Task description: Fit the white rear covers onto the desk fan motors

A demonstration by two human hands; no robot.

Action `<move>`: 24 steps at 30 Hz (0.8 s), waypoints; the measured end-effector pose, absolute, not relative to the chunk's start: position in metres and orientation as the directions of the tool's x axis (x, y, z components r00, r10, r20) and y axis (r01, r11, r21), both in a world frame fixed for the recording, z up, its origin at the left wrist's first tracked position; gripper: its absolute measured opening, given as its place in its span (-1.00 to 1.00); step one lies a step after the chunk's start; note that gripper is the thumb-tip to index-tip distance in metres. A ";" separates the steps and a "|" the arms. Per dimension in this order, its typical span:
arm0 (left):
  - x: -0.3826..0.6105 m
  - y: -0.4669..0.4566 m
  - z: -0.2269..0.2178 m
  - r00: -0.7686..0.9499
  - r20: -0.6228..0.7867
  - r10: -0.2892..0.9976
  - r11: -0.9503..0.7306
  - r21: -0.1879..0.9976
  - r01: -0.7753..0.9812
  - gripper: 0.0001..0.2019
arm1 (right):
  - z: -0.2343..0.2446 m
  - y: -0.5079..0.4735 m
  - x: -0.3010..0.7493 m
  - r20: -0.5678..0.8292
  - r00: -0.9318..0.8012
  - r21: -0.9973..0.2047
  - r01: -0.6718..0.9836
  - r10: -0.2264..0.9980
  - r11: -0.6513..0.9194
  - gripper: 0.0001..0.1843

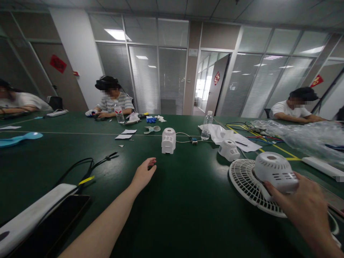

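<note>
On the right, my right hand (307,202) grips a white vented fan motor housing (276,172), thumb on its near side. Directly beneath that housing is a round white fan grille (243,181); whether the two are joined I cannot tell. My left hand (143,173) hovers at or just over the table, fingers loosely bent and apart, with nothing in it. Beyond it a second white motor housing (168,141) stands upright. Another white housing (229,149) lies tilted behind the grille. A grey fan blade (152,129) lies farther back.
A white power strip (40,215) and a dark phone (53,224) lie at near left. Water bottles (206,125), papers (245,142), cables and clear plastic wrap (298,134) occupy the far and right side. Several people sit around the green table (172,215).
</note>
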State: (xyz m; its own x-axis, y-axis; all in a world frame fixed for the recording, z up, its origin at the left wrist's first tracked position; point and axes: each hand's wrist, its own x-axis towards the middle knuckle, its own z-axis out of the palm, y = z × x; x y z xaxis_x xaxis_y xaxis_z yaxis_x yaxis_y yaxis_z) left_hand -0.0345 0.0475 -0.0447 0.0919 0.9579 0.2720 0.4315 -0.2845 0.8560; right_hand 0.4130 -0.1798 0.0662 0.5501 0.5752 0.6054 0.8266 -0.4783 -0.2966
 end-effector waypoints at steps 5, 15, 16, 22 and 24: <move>-0.034 0.047 -0.043 0.082 0.266 0.960 -0.275 0.858 0.434 -0.63 | 0.082 -0.170 0.412 0.718 0.430 -0.121 0.851 0.548 -0.511 -0.09; -0.033 0.044 -0.038 0.065 0.261 0.963 -0.262 0.855 0.447 -0.63 | 0.131 -0.071 0.374 0.683 0.345 -0.273 0.938 0.643 -0.213 -0.15; -0.033 0.043 -0.037 0.064 0.261 0.963 -0.262 0.855 0.448 -0.64 | 0.130 -0.057 0.374 0.622 0.363 -0.316 0.927 0.694 -0.202 -0.14; -0.034 0.042 -0.035 0.065 0.268 0.961 -0.269 0.855 0.444 -0.63 | 0.098 0.007 0.396 0.409 0.583 -0.481 0.791 0.702 -0.377 -0.09; -0.035 0.043 -0.036 0.069 0.271 0.960 -0.273 0.852 0.448 -0.63 | 0.085 0.015 0.405 0.349 0.652 -0.514 0.734 0.673 -0.444 -0.07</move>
